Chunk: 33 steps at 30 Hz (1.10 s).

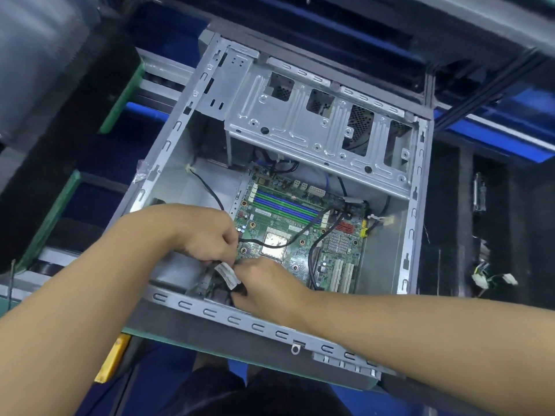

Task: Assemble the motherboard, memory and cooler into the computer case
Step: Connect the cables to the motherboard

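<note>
The person's 2 hands meet at the near-left edge of the motherboard (pixel 300 232), which lies inside the open case (pixel 253 325). The left hand (pixel 207 235) and right hand (pixel 267 283) each hold a narrow grip on a black cable (pixel 238 291). Its white label (pixel 224 271) sits between them, the print too blurred to read. Blue and green memory slots (pixel 285 205) lie beyond.

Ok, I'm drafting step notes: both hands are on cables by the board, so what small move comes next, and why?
Probably lift the black cable off the CPU and tuck it aside. The left hand pinches it at the motherboard edge, it lies across the bare CPU with no cooler fitted, and the right hand holds the labelled cable.
</note>
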### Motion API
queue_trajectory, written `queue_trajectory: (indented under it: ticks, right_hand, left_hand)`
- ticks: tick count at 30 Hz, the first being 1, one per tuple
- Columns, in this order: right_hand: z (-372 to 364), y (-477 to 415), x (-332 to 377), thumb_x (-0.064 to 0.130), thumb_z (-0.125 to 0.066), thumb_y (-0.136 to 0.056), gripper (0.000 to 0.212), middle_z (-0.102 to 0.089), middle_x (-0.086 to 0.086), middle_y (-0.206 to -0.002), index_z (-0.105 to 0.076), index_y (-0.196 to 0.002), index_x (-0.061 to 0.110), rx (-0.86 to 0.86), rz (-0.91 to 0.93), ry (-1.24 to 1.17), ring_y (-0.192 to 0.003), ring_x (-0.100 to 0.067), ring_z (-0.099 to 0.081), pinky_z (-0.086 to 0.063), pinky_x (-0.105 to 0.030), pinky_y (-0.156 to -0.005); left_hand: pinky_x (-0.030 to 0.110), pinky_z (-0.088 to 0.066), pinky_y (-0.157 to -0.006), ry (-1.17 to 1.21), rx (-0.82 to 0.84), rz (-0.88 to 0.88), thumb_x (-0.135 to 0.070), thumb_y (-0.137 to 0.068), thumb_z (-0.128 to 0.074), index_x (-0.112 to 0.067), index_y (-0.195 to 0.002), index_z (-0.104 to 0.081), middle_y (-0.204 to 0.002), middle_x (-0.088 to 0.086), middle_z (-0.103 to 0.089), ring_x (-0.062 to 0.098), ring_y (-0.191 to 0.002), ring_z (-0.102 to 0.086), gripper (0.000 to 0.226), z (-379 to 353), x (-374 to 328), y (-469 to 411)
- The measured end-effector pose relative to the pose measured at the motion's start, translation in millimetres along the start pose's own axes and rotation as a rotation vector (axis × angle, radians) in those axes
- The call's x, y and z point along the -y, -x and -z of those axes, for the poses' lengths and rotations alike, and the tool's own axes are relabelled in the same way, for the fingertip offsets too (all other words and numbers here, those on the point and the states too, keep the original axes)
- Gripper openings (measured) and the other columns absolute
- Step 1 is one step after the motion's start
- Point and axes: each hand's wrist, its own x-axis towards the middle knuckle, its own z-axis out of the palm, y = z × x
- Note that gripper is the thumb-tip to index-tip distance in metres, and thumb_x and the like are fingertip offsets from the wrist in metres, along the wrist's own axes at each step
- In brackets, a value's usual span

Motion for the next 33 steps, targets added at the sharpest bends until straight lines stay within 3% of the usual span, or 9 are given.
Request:
queue_trajectory:
  ticks: [5,13,18,20,22,24,26,29,33]
  right_hand:
    - [1.7,-1.7,-0.3,0.010,-0.067,-0.086,0.011,-0.065,-0.016,-0.092,-0.065,-0.091,0.001,0.013,-0.007,0.000,-0.084,-0.035,-0.063,-0.055,-0.046,-0.073]
    - [5.4,0.0,0.1,0.007,-0.066,-0.086,0.010,-0.065,-0.018,-0.095,-0.063,-0.092,0.000,0.009,-0.007,-0.029,-0.085,-0.037,-0.063,-0.054,-0.046,-0.074]
    - [5.4,0.2,1.0,0.009,-0.063,-0.085,0.008,-0.065,-0.017,-0.090,-0.062,-0.088,0.002,0.010,-0.015,-0.039,-0.078,-0.036,-0.063,-0.054,-0.044,-0.068]
    - [5.5,-0.4,0.4,0.010,-0.062,-0.087,0.008,-0.064,-0.017,-0.091,-0.060,-0.088,0.002,0.032,-0.013,-0.008,-0.079,-0.036,-0.062,-0.054,-0.045,-0.068]
    - [5.4,-1.5,0.8,0.010,-0.062,-0.088,0.007,-0.064,-0.015,-0.091,-0.060,-0.087,0.003,0.051,-0.022,-0.002,-0.080,-0.035,-0.062,-0.054,-0.045,-0.070]
    - [6.2,-1.9,2.3,0.008,-0.064,-0.087,0.006,-0.065,-0.014,-0.090,-0.062,-0.086,0.003,0.069,-0.051,-0.031,-0.078,-0.032,-0.062,-0.054,-0.043,-0.069]
    - [7.6,-3.3,3.7,0.008,-0.066,-0.086,0.007,-0.065,-0.014,-0.088,-0.063,-0.085,0.003,0.089,-0.079,-0.048,-0.076,-0.031,-0.062,-0.054,-0.043,-0.068]
    - [10.6,-6.1,6.0,0.008,-0.068,-0.085,0.008,-0.065,-0.017,-0.084,-0.062,-0.085,0.002,0.112,-0.112,-0.046,-0.074,-0.033,-0.062,-0.054,-0.044,-0.067]
    - [14.0,-9.6,6.7,0.007,-0.070,-0.084,0.010,-0.067,-0.018,-0.085,-0.063,-0.088,0.000,0.154,-0.117,-0.041,-0.077,-0.034,-0.064,-0.055,-0.044,-0.069]
  left_hand:
    - [0.026,-0.043,-0.062,-0.030,0.010,0.008,-0.026,-0.083,-0.063,-0.019,-0.080,-0.071,-0.069,-0.002,-0.068,0.012,-0.062,-0.054,0.011,2.1,0.0,-2.0]
    - [0.025,-0.042,-0.060,-0.022,0.020,0.009,-0.025,-0.085,-0.061,-0.021,-0.079,-0.070,-0.078,0.003,-0.073,0.011,-0.059,-0.052,0.012,2.3,0.5,-1.7]
    - [0.025,-0.046,-0.063,-0.032,0.008,0.022,-0.024,-0.083,-0.059,-0.022,-0.085,-0.070,-0.077,-0.002,-0.073,0.007,-0.063,-0.056,0.012,1.6,2.1,1.6]
    - [0.028,-0.052,-0.073,-0.043,-0.041,0.035,-0.025,-0.082,-0.058,-0.025,-0.091,-0.069,-0.080,-0.008,-0.071,0.007,-0.075,-0.062,0.014,1.4,4.5,1.0]
    - [0.034,-0.056,-0.079,-0.118,-0.128,0.092,-0.023,-0.085,-0.054,-0.018,-0.092,-0.068,-0.091,-0.002,-0.070,0.017,-0.086,-0.066,0.016,2.2,11.0,-1.0]
    - [0.035,-0.054,-0.070,-0.179,-0.118,0.187,-0.013,-0.085,-0.048,-0.005,-0.084,-0.064,-0.087,0.013,-0.073,0.028,-0.078,-0.068,0.017,1.0,17.5,-4.1]
    - [0.033,-0.050,-0.065,-0.187,-0.032,0.253,-0.005,-0.083,-0.047,-0.005,-0.079,-0.061,-0.081,0.016,-0.073,0.029,-0.072,-0.069,0.014,-1.8,19.2,-6.1]
    - [0.036,-0.055,-0.075,-0.198,-0.020,0.272,-0.003,-0.086,-0.047,0.000,-0.090,-0.066,-0.083,0.015,-0.074,0.030,-0.086,-0.072,0.019,-1.7,16.4,-8.9]
    - [0.035,-0.054,-0.080,-0.274,-0.025,0.278,-0.002,-0.088,-0.050,-0.003,-0.100,-0.067,-0.092,0.014,-0.074,0.027,-0.090,-0.071,0.021,0.4,11.9,-11.2]
